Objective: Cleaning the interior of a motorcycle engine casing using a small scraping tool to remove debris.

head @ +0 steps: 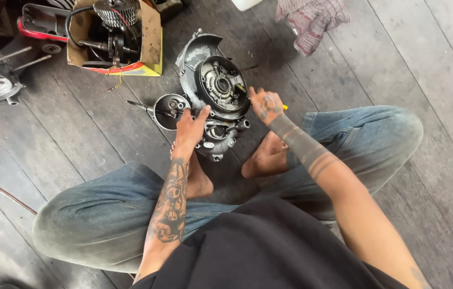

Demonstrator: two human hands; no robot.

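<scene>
Both hands work on the engine case (217, 99), which lies on the wooden floor (397, 64) just ahead of the crossed bare feet. Left hand (189, 128) presses open-fingered against the case's near-left edge, steadying it. Right hand (265, 104) is clenched around a yellow-handled tool (285, 107) at the case's right rim (tip hidden). Left of the case lies a round cover (169, 111); beyond it, a cardboard box (149, 32) of parts.

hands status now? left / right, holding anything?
Left hand: open, fingers resting on the engine casing.
Right hand: closed on a yellow-handled tool, its tip at the casing.
</scene>
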